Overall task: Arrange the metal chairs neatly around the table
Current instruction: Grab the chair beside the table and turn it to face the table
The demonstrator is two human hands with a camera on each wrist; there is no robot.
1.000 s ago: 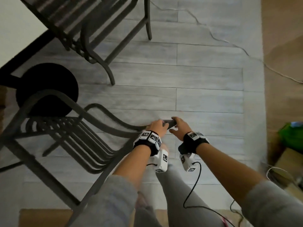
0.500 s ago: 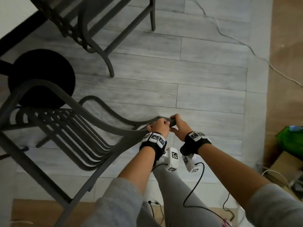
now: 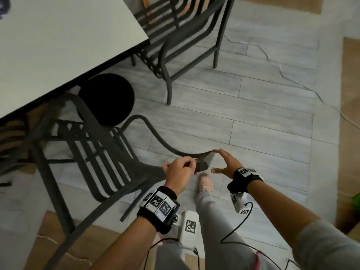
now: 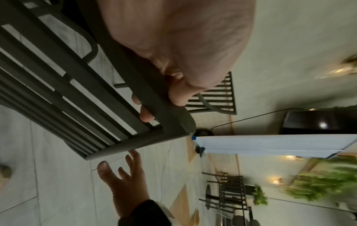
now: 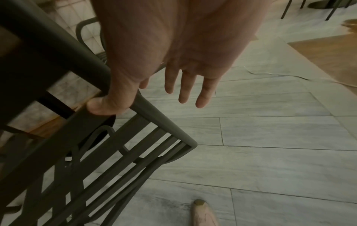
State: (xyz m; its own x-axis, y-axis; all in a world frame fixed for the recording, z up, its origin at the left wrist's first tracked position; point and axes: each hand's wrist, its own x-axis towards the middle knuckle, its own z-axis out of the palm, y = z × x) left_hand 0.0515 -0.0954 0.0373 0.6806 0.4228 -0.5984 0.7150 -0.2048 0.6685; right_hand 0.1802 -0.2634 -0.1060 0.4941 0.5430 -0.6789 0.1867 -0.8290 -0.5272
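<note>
At the left, the bench shows its near corner, and the metal chair stands partly tucked under that edge, its slatted back leaning toward the person. The left hand curls round the top rail of the chair back, grasping it. To the right, the right hand is spread and released, only its thumb side brushing the rail's end. A second chair stands at the bench's far side. To finish well, I judge the chair should be pushed in square to the bench edge, using both hands for control.
</note>
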